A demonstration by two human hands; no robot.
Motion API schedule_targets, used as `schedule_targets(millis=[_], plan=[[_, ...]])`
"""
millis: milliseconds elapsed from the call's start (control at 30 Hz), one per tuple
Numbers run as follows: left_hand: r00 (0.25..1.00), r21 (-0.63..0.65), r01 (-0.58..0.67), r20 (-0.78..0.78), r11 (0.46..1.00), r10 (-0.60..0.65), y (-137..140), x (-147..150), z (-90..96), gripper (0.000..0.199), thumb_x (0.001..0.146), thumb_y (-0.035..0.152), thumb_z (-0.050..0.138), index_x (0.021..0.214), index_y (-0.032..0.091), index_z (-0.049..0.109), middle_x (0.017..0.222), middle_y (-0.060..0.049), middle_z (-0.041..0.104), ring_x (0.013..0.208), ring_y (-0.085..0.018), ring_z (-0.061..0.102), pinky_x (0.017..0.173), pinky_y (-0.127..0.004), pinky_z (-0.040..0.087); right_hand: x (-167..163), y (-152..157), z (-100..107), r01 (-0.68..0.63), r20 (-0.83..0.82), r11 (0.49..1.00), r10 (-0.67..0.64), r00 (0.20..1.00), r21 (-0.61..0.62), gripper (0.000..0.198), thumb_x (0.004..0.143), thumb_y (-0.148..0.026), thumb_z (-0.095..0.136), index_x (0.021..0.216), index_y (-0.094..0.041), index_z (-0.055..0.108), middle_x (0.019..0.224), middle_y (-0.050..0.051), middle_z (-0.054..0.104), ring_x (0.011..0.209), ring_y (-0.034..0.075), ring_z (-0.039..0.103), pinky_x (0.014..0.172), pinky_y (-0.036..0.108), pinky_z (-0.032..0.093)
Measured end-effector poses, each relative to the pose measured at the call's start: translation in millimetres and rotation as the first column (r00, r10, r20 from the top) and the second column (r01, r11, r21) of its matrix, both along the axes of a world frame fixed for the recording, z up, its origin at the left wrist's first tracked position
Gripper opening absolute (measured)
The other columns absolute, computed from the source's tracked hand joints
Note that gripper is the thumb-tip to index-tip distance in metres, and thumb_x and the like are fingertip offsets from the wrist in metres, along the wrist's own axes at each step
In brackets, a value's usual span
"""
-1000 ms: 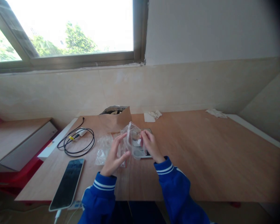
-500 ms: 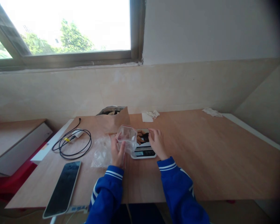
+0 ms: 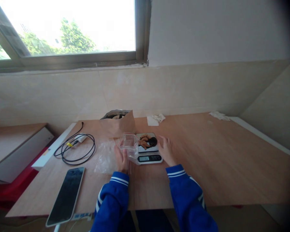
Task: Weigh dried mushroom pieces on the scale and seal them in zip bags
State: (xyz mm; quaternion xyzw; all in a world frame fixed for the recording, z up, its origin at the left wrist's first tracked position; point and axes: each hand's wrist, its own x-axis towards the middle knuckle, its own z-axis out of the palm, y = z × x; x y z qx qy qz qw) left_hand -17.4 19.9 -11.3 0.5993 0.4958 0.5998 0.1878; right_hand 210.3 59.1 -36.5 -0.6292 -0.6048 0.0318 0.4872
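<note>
Bright daylight thru the window [image 3: 111, 25] upper L, metal frame [image 3: 142, 35], trees [image 3: 74, 37] outside, sky washed out. Wall [image 3: 207, 29] is plain pale gray up top w/ beige tile [image 3: 183, 88] below, turning a corner far R. Wood table [image 3: 219, 164] sits by the tile, 2nd table [image 3: 12, 141] off L w/ red item [image 3: 19, 180] under, dim floor [image 3: 232, 220] below near edge.

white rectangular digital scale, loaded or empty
The white rectangular digital scale is loaded: irregular brown and black pieces lie on its plate.
</note>
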Motion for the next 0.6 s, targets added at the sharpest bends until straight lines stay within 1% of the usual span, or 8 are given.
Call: schedule_targets(millis=[100,267,400,500,600], plan=[[0.998,0.038,-0.054,0.016,0.998,0.053,0.2,-0.6,-0.8,0.046,0.093,0.047,0.037,0.13,0.021,0.045,0.13,-0.018,0.052,0.123,-0.025,0.051,0.101,-0.045,0.04,-1.3,2.8,-3.6,-0.026,-0.008,1.0,0.025,1.0,-0.013,0.035,0.089,-0.036,0.042,0.112,-0.015,0.059,0.104,0.017,0.058,0.103,0.03,0.052,0.09,0.05,0.041],[1.0,0.039,0.013,0.014,0.999,-0.014,1.8,-0.4,-3.2,0.049,0.093,0.045,0.037,0.135,0.021,0.041,0.135,-0.018,0.049,0.126,-0.026,0.048,0.104,-0.046,0.039,-2.0,11.7,-8.7,-0.043,-0.008,0.998,0.043,0.999,-0.039,0.035,0.087,-0.038,0.046,0.112,-0.017,0.06,0.106,0.016,0.058,0.103,0.03,0.052,0.091,0.05,0.041],[0.999,0.091,-0.027,0.027,0.996,0.025,4.5,-0.1,-8.0,0.05,0.093,0.044,0.038,0.135,0.018,0.043,0.134,-0.017,0.051,0.127,-0.026,0.047,0.107,-0.047,0.035,-1.6,17.9,-7.5,-0.058,0.023,0.995,0.06,0.998,-0.084,0.038,0.084,-0.038,0.051,0.113,-0.016,0.06,0.106,0.015,0.056,0.104,0.03,0.051,0.092,0.048,0.041],[1.0,0.118,-0.026,0.015,0.993,0.024,6.4,-0.4,-11.1,0.049,0.092,0.043,0.041,0.134,0.018,0.044,0.133,-0.016,0.053,0.125,-0.026,0.049,0.106,-0.045,0.037,-1.1,21.5,-5.1,-0.079,0.058,0.991,0.085,0.995,-0.104,0.037,0.082,-0.037,0.054,0.111,-0.015,0.062,0.105,0.015,0.056,0.103,0.03,0.05,0.091,0.047,0.042],[1.0,0.142,-0.018,0.016,0.99,0.016,7.6,-1.0,-12.6,0.05,0.092,0.043,0.042,0.135,0.02,0.045,0.132,-0.016,0.054,0.124,-0.027,0.051,0.105,-0.046,0.039,-0.5,23.7,-3.3,-0.093,0.071,0.989,0.102,0.992,-0.118,0.031,0.08,-0.033,0.055,0.105,-0.017,0.063,0.102,0.013,0.057,0.101,0.029,0.05,0.09,0.046,0.042]])
